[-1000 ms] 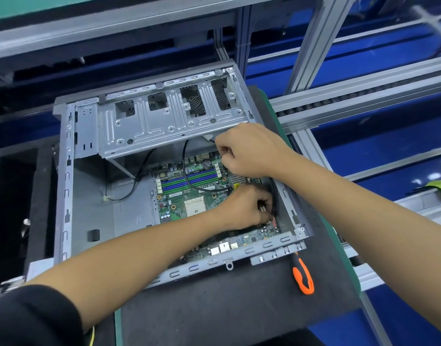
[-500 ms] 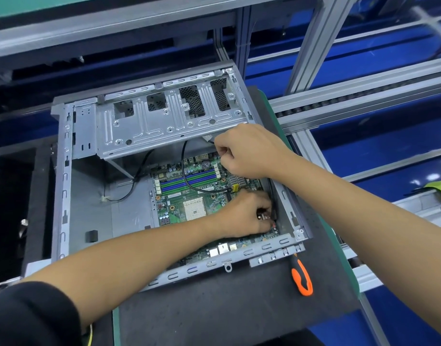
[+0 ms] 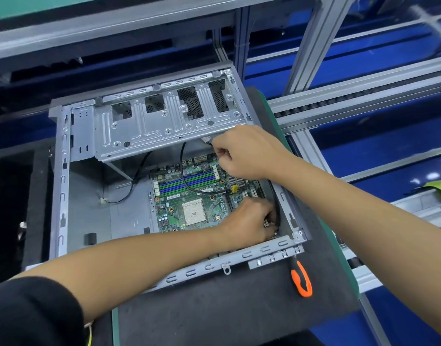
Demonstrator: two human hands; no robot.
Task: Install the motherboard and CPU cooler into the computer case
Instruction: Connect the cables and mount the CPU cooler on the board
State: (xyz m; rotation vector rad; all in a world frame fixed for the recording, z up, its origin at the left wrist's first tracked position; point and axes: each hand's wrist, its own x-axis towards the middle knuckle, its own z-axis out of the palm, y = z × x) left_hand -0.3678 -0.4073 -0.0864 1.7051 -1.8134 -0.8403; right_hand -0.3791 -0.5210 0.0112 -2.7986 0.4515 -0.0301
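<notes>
One open grey metal computer case (image 3: 62,176); one green motherboard (image 3: 202,196); two bare hands, left (image 3: 249,221) and right (image 3: 249,153); one orange-handled screwdriver (image 3: 302,280); one dark rectangular mat (image 3: 214,308).

- From my seat the scene reads bright and evenly lit, light apparently from overhead, with no harsh hotspots on the grey computer case (image 3: 64,186)
- I see soft shadow pooling inside the case at 9 o'clock, and the black opening at the far left is too dark to read
- White glare spots sit on the blue surface (image 3: 434,174) at 3 o'clock
- The motherboard (image 3: 189,193) is sharp enough to show its slots, though its fine print is unreadable
- The aluminium rails (image 3: 364,106) bow and splay towards 1 and 3 o'clock, wide-angle distortion
- The black sleeve (image 3: 32,313) at 7 o'clock is soft and featureless, and the orange screwdriver handle (image 3: 302,280) looks slightly smeared
</notes>
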